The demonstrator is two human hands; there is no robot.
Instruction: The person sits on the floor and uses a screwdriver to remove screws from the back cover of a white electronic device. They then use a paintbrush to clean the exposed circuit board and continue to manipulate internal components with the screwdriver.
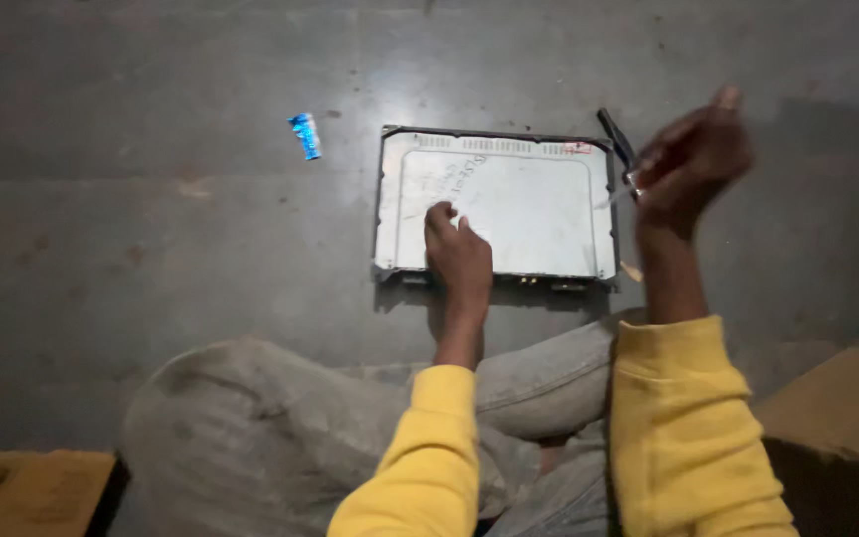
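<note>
Pressing flat on grey metal device case (497, 204) at frame centre, left hand (459, 257) lay with fingers spread, grasping nothing. Right hand (690, 164), raised at right of case, clenched around dark-handled tool (617, 142). Case lay on concrete floor (151, 219). Blue wrapper (305, 135) lay upper left, well apart. Cardboard box (837, 398) sat lower right.

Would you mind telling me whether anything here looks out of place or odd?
A small crumpled blue wrapper lies alone on the grey concrete floor, left of the flat silver metal casing that the left hand presses. It looks like litter.
</note>
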